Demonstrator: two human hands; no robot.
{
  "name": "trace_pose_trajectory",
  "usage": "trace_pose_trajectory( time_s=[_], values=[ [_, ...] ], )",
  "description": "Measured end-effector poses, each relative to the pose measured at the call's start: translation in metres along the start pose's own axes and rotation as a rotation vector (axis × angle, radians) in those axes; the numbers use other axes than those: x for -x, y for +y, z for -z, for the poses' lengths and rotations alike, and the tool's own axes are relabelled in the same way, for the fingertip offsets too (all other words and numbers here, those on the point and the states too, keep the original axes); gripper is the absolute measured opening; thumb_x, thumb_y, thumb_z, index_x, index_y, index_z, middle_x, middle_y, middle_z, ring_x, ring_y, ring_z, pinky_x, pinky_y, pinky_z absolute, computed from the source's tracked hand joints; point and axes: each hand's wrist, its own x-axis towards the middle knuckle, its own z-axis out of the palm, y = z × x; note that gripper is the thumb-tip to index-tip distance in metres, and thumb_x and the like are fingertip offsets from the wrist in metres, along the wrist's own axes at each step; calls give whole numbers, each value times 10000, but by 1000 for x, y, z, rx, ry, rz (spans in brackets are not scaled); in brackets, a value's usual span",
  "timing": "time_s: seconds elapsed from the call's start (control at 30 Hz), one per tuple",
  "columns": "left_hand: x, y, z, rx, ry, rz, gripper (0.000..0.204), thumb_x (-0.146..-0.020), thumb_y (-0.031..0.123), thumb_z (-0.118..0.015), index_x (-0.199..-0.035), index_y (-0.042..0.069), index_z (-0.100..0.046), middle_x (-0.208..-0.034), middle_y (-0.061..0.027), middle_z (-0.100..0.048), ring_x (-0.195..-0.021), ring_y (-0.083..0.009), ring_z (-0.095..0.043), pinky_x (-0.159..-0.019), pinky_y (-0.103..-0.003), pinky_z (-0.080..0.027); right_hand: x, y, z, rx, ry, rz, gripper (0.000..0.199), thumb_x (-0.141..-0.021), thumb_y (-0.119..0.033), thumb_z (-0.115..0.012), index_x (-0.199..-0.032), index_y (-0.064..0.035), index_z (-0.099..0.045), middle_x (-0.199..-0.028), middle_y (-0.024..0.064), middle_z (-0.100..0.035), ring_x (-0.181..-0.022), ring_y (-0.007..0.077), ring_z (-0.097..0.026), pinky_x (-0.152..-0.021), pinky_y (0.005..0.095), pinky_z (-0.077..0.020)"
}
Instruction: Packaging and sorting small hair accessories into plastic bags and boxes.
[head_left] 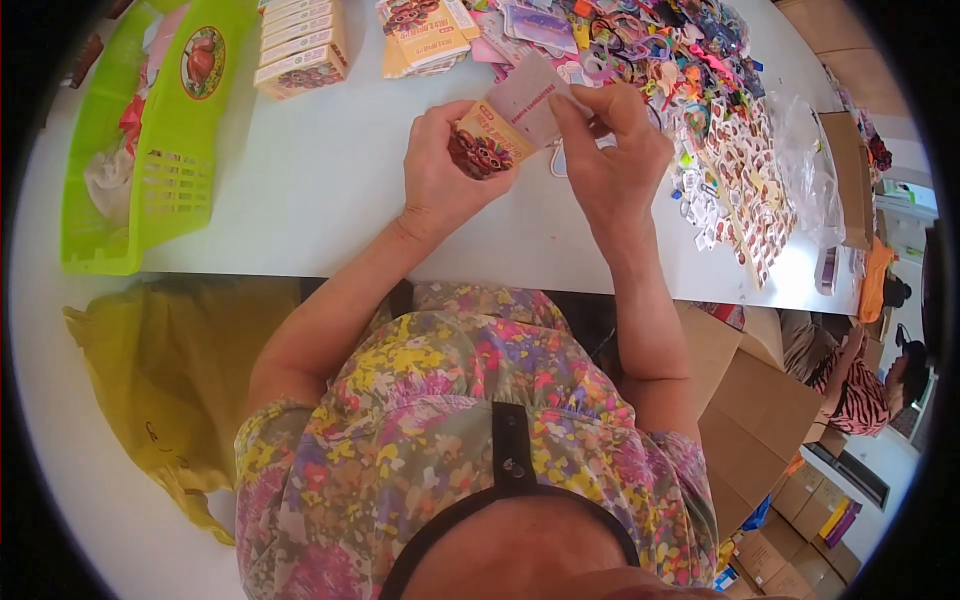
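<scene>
My left hand (440,165) is wrapped round a small yellow and orange printed cardboard box (492,135) with a dark red picture on it. At the box's upper right edge, my right hand (622,145) pinches a pinkish-grey card (537,98) between thumb and fingers. Whether that card is a loose piece or a flap of the box, I cannot tell. Both hands are raised over the white table (330,200). A stack of flat printed cartons (425,35) lies just beyond them, and part of a white-edged sticker shows under my right hand.
Back left stands a row of filled boxes (300,60), beside a green plastic basket (175,140). Many small colourful trinkets (670,60) and brown-and-white pieces (745,180) cover the right side, near clear plastic (808,170). Cardboard boxes (755,425) and another person (858,395) are farther right.
</scene>
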Motion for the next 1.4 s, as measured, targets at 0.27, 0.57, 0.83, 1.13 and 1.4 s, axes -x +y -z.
trace_pose_trajectory(
  time_s=[0.27, 0.57, 0.83, 1.13, 1.4],
  values=[
    [-2, 2, 0, -147, -51, -61, 759, -617, 102, -877, -1223, 6, -431, -1113, -91, -519, -927, -144, -593, -762, -277, -547, 18, 23, 16, -119, -90, -31, 154, -783, 24, -694, -924, -37, -691, -1059, 60, -649, -893, 149, -606, -730, 267, -492],
    [-2, -5, -6, 130, 49, 110, 711, -600, 96, -860, -1194, 2, -481, -1107, -113, -498, -989, -215, -536, -830, -323, -492, 64, 60, 36, 430, -420, -157, 358, -732, -135, -763, -1059, -36, -656, -1085, 113, -628, -1008, 302, -588, -830, 380, -502],
    [2, -3, -6, 205, 41, 137, 756, -616, 87, -857, -1237, -4, -435, -1142, -102, -488, -993, -178, -548, -834, -308, -491, 43, 55, 23, 204, -396, -268, 427, -722, -160, -779, -1108, -55, -630, -1049, 114, -628, -987, 299, -589, -816, 393, -498],
    [1, -2, -6, 145, 37, 72, 784, -632, 88, -851, -1265, 9, -396, -1159, -96, -476, -1006, -181, -542, -847, -316, -482, 59, 108, -16, 538, -378, 4, 765, -832, -426, -663, -1399, 0, -375, -1456, 294, -312, -1372, 451, -276, -1110, 570, -223],
    [0, 7, 2, 284, 180, 88, 850, -641, 54, -858, -1288, 16, -308, -1241, -128, -413, -1106, -220, -498, -894, -356, -471, 38, 51, -61, 106, -324, -91, 607, -836, -243, -675, -1361, -37, -452, -1443, 245, -371, -1341, 407, -362, -1094, 514, -296]
  ],
)
